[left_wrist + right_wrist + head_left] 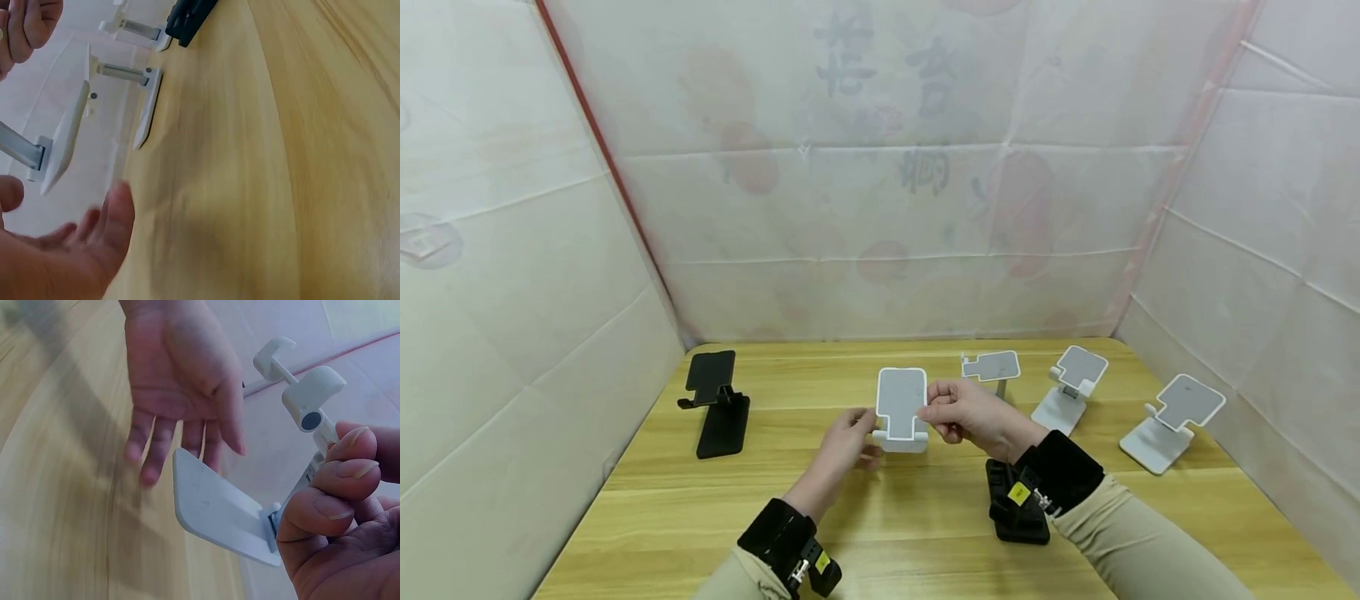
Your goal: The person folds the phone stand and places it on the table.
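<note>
Above the middle of the table a white phone stand (901, 398) with a grey pad is held up off the wood. My right hand (973, 414) pinches it at the right edge between thumb and curled fingers. Its flat white base (215, 509) hangs free in the right wrist view. By the stand's left side is my left hand (844, 448), fingers loosely extended. The right wrist view shows that left hand (181, 375) apart from the base. In the left wrist view the base (67, 137) sits just above my left fingertips.
An unfolded black phone stand (722, 408) is at the left. A folded black stand (1018, 512) lies beneath my right wrist. Farther right are white stands: one (992, 365) partly behind my right hand, one (1070, 387) beside it, one (1172, 421) near the right edge.
</note>
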{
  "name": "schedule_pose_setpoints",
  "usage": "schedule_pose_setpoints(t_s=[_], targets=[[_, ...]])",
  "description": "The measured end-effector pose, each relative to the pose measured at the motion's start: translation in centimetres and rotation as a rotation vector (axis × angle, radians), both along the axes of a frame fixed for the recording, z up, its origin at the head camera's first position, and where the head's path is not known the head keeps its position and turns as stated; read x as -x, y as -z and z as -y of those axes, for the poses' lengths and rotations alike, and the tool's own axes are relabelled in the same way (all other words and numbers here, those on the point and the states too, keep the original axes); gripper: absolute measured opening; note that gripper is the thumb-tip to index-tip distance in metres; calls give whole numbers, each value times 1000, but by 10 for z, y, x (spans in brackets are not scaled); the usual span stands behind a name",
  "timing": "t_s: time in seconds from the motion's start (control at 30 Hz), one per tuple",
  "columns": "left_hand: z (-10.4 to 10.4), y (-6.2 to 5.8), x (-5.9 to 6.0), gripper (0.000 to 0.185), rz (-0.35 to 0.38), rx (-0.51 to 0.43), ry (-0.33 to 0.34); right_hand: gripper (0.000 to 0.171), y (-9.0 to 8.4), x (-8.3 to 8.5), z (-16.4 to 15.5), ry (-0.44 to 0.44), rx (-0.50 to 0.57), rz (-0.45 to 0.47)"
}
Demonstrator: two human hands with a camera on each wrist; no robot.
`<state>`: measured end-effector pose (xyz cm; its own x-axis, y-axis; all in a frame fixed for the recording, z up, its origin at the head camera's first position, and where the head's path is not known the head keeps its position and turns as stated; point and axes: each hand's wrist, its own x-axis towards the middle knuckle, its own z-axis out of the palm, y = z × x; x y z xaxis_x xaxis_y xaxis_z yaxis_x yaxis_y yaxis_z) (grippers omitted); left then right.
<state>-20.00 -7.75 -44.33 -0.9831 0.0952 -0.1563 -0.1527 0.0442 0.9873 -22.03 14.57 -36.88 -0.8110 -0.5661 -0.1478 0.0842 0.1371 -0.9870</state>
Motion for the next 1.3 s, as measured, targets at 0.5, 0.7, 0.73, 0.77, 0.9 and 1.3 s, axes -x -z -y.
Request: schedule_pose_setpoints(t_s=[0.5,0.7,0.73,0.77,0.9,1.3], targets=[[0,9,3,57,54,-356,147,18,1,1,-2,-24,12,-8],[1,7,0,61,56,-318,127,17,2,2,-4,-22,-4,-18],[1,6,0,61,56,-316,127,16,3,2,-5,-17,-5,-18],[1,6,-1,61,55,-313,127,16,3,2,-5,-13,-7,-17],[2,6,-2,60,58,-303,128,14,3,1,-5,5,-20,-27],[1,4,-4,55,71,-293,132,18,5,0,-7,21,-95,-118]])
